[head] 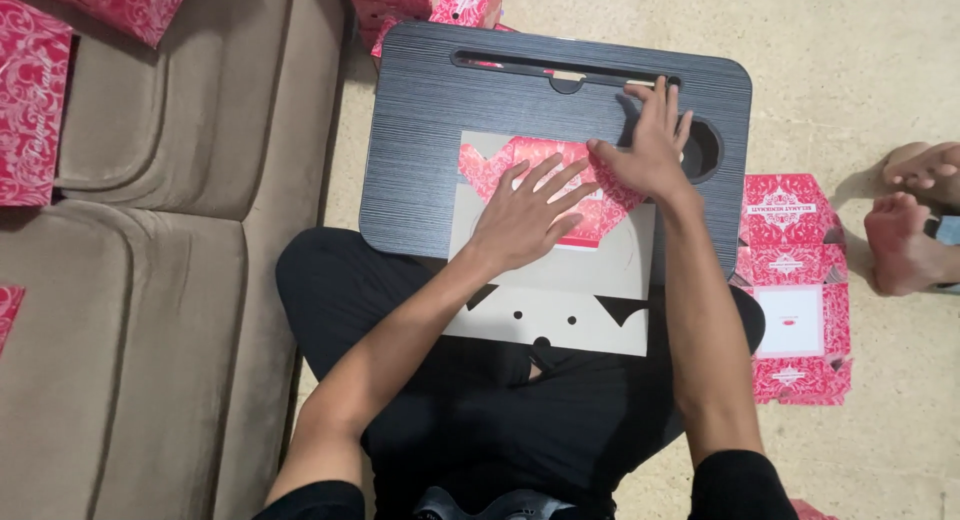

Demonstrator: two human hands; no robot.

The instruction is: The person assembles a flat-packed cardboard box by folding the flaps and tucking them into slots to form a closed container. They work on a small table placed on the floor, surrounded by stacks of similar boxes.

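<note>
Left hand (528,212): flat, fingers spread, palm down on the folded red flaps of the cardboard blank (560,242); grip released, pressing only.
Right hand (650,148): flat too, fingers stretched toward the far edge of the lap desk (420,130), palm on the right-hand red flap; grip released, nothing clasped.
Cardboard blank: grey-brown inside face up, red patterned flaps folded over at its far half; lying partly on the near edge of the desk, near half hanging over the lap, with small round holes and dark triangular cut-outs showing there.
Lap desk: dark, wood-grain top, resting across crossed legs in black trousers; long slot (565,70) along the far edge, round cup recess (705,150) at the right, just beside the right hand.
Flat box stack (795,290): red patterned unfolded blanks on the floor, right of the desk, close to the right forearm.
Sofa (170,280): beige cushions on the left, red patterned boxes (30,100) lying on them at the upper left.
More red boxes (420,0): on the floor beyond the far edge of the desk.
Another person's feet (915,220): bare, on the floor at the right edge, well apart from the hands.
</note>
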